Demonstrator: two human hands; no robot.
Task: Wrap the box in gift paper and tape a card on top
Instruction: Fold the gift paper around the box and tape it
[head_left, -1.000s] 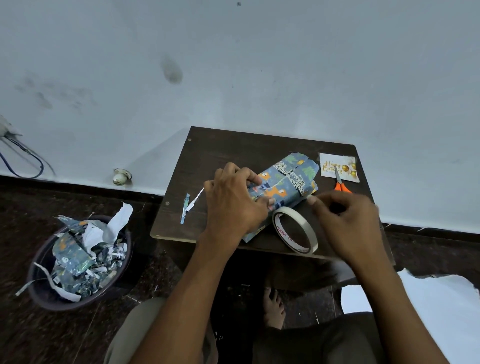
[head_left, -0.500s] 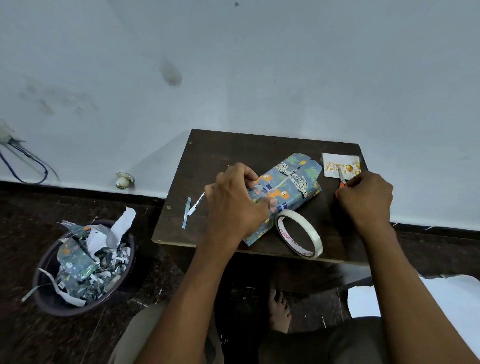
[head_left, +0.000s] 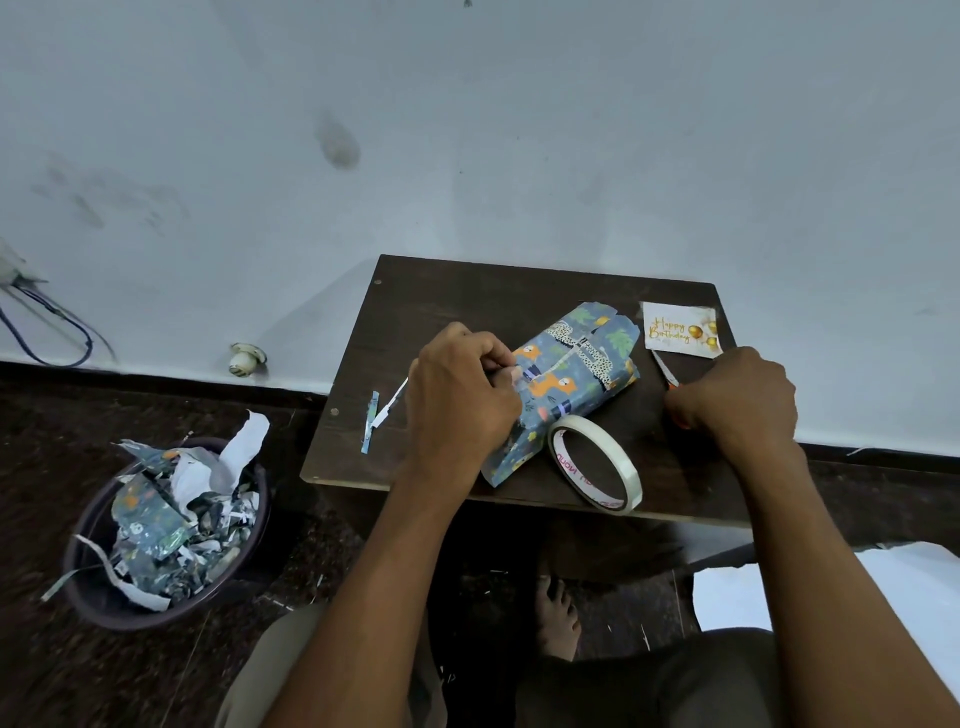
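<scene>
**Paper held at the box end while the scissors were taken up**

The box (head_left: 566, 384), already covered in blue animal-print gift paper, lay slantwise on the small dark table (head_left: 467, 301), its near end toward the person and its far end pointing at the card (head_left: 679, 330). The left hand (head_left: 460, 400) was curled over the near half of the box, fingers pinching the paper where a fold met the top. The right hand (head_left: 737, 397) was closed around the scissors (head_left: 666, 371), of which only a blade tip and a sliver of orange handle showed beside the card. The tape roll (head_left: 595, 470) stood tilted on the table, touching the near side of the box.

By its look the box was light and would slide or turn on the smooth tabletop under any sideways push, so a palm pressing down from above seemed the safer hold. The paper appeared thin and soft: it creased easily, showed ragged cut edges at the far end, and would likely tear if tugged at a corner. The folds were best pinched close to the box edge, where the stiff wall behind gave support. The card looked flat and light and was probably best lifted by an edge.

A bin (head_left: 166, 540) of paper scraps stood on the floor to the left, and two strips (head_left: 376, 415) lay on the table.
</scene>
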